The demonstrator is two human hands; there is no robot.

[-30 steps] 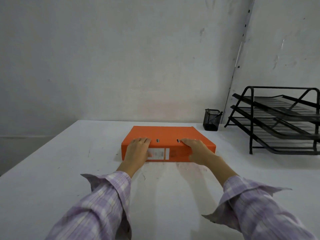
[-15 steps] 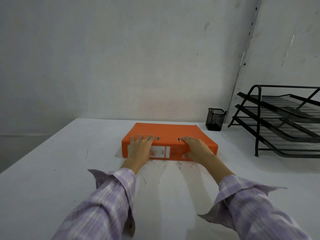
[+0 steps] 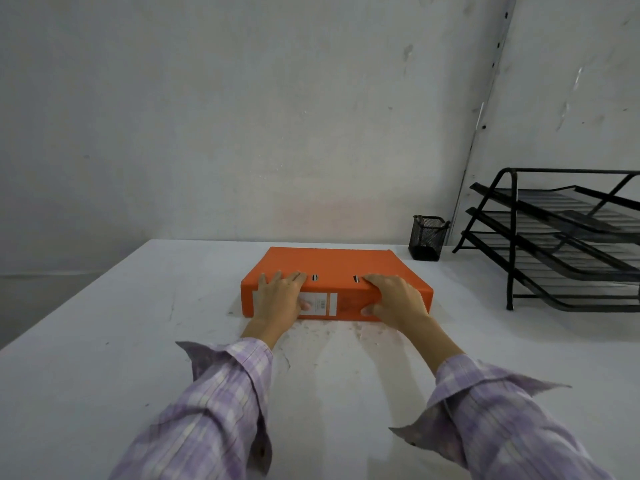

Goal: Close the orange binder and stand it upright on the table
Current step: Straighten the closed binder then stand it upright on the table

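The orange binder (image 3: pixel 332 263) lies flat and closed on the white table (image 3: pixel 104 341), its spine with a white label facing me. My left hand (image 3: pixel 280 297) grips the left part of the spine, fingers over the top cover and thumb on the label. My right hand (image 3: pixel 394 299) grips the right part of the spine the same way, thumb low on the spine. Two small metal slots show on the cover between my hands.
A black mesh pen cup (image 3: pixel 427 237) stands behind the binder's right corner by the wall. A black three-tier wire tray rack (image 3: pixel 561 244) fills the table's right side. The wall runs close behind the binder.
Both hands stay on the spine; the right thumb has dropped lower onto the spine face. The binder still lies flat. My head view has shifted slightly.
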